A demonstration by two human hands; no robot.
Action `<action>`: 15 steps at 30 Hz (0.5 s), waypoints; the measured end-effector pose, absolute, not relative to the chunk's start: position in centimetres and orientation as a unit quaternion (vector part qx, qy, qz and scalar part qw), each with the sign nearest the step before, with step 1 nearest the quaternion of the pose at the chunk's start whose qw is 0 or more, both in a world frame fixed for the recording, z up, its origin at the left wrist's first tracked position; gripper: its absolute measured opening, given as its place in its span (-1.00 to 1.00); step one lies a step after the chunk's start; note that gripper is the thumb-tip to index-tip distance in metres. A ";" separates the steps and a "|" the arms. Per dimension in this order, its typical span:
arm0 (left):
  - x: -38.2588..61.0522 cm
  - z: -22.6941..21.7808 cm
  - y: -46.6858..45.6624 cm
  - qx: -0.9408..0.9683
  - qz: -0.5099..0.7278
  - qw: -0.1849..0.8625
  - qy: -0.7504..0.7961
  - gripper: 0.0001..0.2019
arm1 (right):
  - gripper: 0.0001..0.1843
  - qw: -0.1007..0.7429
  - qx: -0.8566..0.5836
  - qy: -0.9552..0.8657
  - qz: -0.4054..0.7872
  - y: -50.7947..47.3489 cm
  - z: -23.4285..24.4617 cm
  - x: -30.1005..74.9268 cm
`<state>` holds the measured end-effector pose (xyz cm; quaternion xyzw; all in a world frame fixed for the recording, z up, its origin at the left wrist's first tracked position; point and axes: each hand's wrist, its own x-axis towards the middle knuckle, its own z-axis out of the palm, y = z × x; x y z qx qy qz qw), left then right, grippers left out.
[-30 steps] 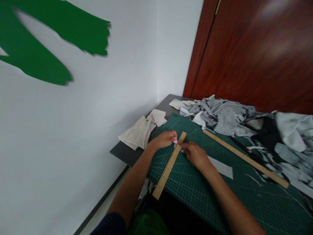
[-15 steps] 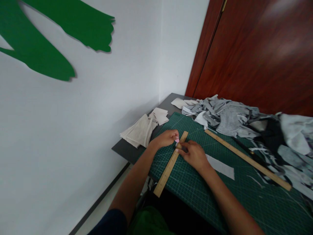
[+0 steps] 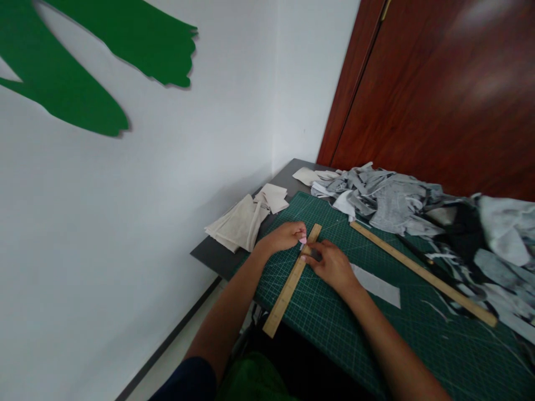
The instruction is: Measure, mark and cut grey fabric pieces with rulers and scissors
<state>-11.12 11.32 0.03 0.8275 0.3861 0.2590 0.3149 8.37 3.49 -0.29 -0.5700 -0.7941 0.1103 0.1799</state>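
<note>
A wooden ruler lies slantwise on the green cutting mat, its near end sticking out past the table edge. My right hand grips the upper part of the ruler, thumb and fingers pressed on it. Close by on the ruler's left side, my left hand is closed in a pinch on a small pink piece; its exact kind is too small to make out. A bit of pale material shows just below the pink piece. Partly behind my right wrist lies a white fabric strip.
A second wooden ruler lies on the mat to the right. Grey and white fabric scraps are heaped along the back, with a dark slim tool before them. Cream fabric pieces sit at the left beside the wall.
</note>
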 end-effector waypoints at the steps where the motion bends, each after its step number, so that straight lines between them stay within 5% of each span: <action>1: -11.1 0.0 11.3 0.827 0.259 0.317 0.386 -0.86 | -0.62 0.178 -0.571 -0.794 0.111 3.5 -0.3 8.4; 15: -11.2 -0.1 11.3 0.824 0.262 0.323 0.385 -0.86 | -0.65 0.187 -0.574 -0.788 0.120 3.5 -0.1 8.2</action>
